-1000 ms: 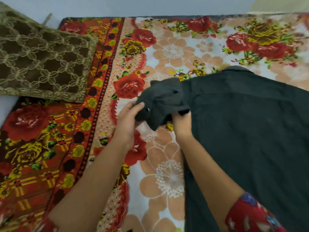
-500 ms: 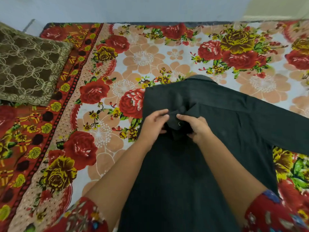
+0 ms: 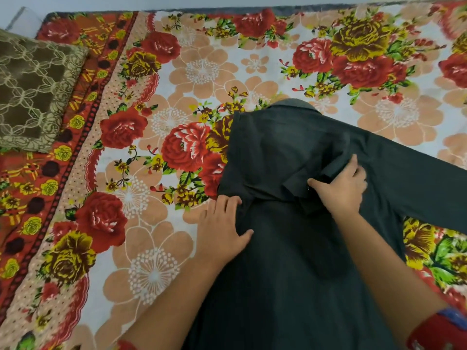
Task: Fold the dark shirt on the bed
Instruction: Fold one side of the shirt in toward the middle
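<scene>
A big blanket (image 3: 177,79) with red and yellow roses is lying flat and filling most of the view, and its left side is showing a red strip (image 3: 38,178) with small yellow flowers. A brown pillow (image 3: 32,92) with a gold net pattern is sitting on that strip. A pale wall (image 3: 101,2) is running along the far edge, and soft light is falling evenly.
</scene>
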